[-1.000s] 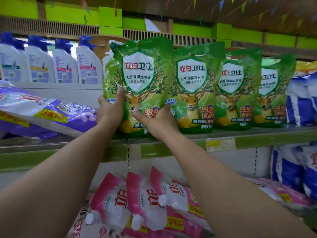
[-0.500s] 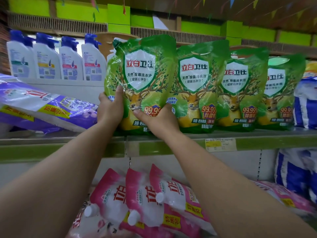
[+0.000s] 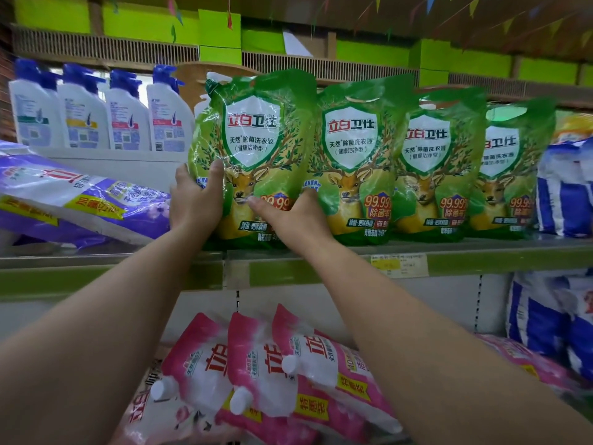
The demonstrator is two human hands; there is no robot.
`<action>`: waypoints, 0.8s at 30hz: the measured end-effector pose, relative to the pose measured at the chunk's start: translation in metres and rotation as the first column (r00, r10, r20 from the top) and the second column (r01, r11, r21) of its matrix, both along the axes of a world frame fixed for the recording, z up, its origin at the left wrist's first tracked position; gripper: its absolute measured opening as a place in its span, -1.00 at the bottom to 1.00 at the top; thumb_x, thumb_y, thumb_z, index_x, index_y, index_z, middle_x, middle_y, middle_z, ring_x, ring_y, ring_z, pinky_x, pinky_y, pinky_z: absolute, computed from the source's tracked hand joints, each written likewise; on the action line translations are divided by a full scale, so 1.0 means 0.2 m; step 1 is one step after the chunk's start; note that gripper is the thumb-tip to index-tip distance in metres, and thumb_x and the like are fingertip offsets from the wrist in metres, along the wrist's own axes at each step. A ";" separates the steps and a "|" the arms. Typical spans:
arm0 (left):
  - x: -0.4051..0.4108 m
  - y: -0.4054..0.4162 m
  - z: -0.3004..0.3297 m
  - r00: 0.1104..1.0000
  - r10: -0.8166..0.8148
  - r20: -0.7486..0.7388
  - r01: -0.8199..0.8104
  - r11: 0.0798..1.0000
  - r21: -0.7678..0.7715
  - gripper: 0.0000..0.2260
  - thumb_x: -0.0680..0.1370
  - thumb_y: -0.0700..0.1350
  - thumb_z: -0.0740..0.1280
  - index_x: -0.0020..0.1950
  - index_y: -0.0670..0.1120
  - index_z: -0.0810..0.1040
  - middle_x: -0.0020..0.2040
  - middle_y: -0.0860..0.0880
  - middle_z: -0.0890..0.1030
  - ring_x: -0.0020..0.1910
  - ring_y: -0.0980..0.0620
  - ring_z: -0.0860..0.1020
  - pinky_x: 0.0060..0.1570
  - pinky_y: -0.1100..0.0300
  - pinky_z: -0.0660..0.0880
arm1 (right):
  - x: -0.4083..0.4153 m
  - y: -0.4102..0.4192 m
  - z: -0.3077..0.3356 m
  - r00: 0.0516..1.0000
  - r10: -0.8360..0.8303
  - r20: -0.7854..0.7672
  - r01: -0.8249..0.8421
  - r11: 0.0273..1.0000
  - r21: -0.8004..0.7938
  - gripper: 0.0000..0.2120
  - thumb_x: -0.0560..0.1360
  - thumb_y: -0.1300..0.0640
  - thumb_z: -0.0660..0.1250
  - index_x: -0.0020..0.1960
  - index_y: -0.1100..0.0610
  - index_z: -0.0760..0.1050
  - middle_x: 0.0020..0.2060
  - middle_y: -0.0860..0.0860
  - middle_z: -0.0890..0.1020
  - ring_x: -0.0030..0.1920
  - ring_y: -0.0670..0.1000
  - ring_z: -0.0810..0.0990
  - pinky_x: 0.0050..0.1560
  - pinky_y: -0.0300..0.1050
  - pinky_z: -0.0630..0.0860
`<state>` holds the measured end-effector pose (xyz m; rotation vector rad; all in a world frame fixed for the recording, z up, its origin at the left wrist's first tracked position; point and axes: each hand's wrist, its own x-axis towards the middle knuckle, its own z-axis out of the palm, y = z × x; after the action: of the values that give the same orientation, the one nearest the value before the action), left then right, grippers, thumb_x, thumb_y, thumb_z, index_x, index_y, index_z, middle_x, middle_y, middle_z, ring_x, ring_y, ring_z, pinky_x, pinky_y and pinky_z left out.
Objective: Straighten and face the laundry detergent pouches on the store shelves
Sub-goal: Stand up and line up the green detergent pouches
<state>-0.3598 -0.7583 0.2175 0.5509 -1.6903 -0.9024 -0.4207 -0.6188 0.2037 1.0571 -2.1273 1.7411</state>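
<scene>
Two hands are gripping the leftmost green pouch (image 3: pixel 253 155) low on its sides — left hand (image 3: pixel 195 200) curled round the left edge, right hand (image 3: pixel 292 216) round the lower right. Pink pouches (image 3: pixel 272 364) are lying on the shelf below. The pouch is standing at the shelf (image 3: pixel 321 268) front; best kept upright, shield forward, level with its three neighbours (image 3: pixel 433 162). Its label is reading "立白卫仕", "天然除菌洗衣液", "99.99%".
</scene>
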 end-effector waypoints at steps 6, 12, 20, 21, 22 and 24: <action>-0.01 -0.02 0.00 1.000 0.006 -0.005 -0.005 1.000 0.025 -0.34 0.56 0.32 0.09 0.51 -0.09 0.18 0.39 -0.20 0.38 0.33 -0.23 0.38 0.27 -0.15 0.35 | -0.01 0.03 0.01 1.000 0.025 0.010 -0.025 0.999 0.021 -0.01 0.35 -0.25 0.43 0.51 0.19 -0.01 0.42 0.13 0.30 0.38 0.15 0.33 0.16 -0.13 0.31; -0.02 -0.04 0.00 0.997 0.071 -0.031 -0.069 0.997 0.046 -0.37 0.56 0.31 0.10 0.45 -0.12 0.26 0.35 -0.24 0.38 0.31 -0.25 0.37 0.18 -0.07 0.32 | -0.01 0.02 0.01 0.999 0.007 -0.045 -0.004 0.998 0.061 -0.15 0.36 -0.08 0.49 0.44 0.21 0.12 0.29 0.10 0.44 0.27 0.12 0.44 0.24 -0.03 0.43; -0.02 -0.05 0.00 0.992 0.120 -0.027 -0.118 0.992 0.052 -0.39 0.56 0.31 0.08 0.40 -0.13 0.32 0.31 -0.27 0.37 0.28 -0.28 0.38 0.17 -0.10 0.32 | -0.01 0.01 0.00 0.998 0.014 -0.056 -0.010 0.997 0.076 -0.17 0.37 -0.11 0.47 0.45 0.17 0.12 0.30 0.10 0.44 0.27 0.12 0.45 0.28 0.07 0.42; -0.02 -0.05 0.00 0.993 0.117 -0.025 -0.116 0.992 0.051 -0.39 0.57 0.31 0.08 0.40 -0.13 0.31 0.32 -0.27 0.37 0.28 -0.28 0.38 0.18 -0.11 0.32 | -0.01 0.01 0.00 0.998 0.018 -0.054 -0.014 0.997 0.076 -0.16 0.37 -0.11 0.47 0.45 0.16 0.12 0.30 0.09 0.44 0.28 0.12 0.44 0.28 0.08 0.42; -0.02 -0.05 0.00 0.993 0.115 -0.023 -0.113 0.992 0.051 -0.39 0.57 0.31 0.07 0.40 -0.13 0.31 0.32 -0.27 0.38 0.28 -0.28 0.38 0.18 -0.11 0.32 | -0.01 0.01 0.00 0.998 0.019 -0.052 -0.015 0.997 0.076 -0.15 0.37 -0.12 0.47 0.46 0.16 0.11 0.31 0.09 0.43 0.29 0.12 0.44 0.29 0.08 0.42; -0.02 -0.05 0.00 0.994 0.108 -0.023 -0.107 0.993 0.054 -0.39 0.57 0.31 0.08 0.40 -0.13 0.31 0.31 -0.26 0.38 0.28 -0.27 0.38 0.18 -0.11 0.33 | -0.01 0.02 -0.01 0.998 0.021 -0.051 -0.018 0.998 0.068 -0.14 0.37 -0.13 0.46 0.47 0.16 0.09 0.32 0.08 0.42 0.30 0.12 0.43 0.30 0.06 0.41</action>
<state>-0.3641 -0.7685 0.2169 0.6570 -1.6015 -0.8745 -0.4228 -0.6155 0.2026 1.1313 -2.1654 1.6425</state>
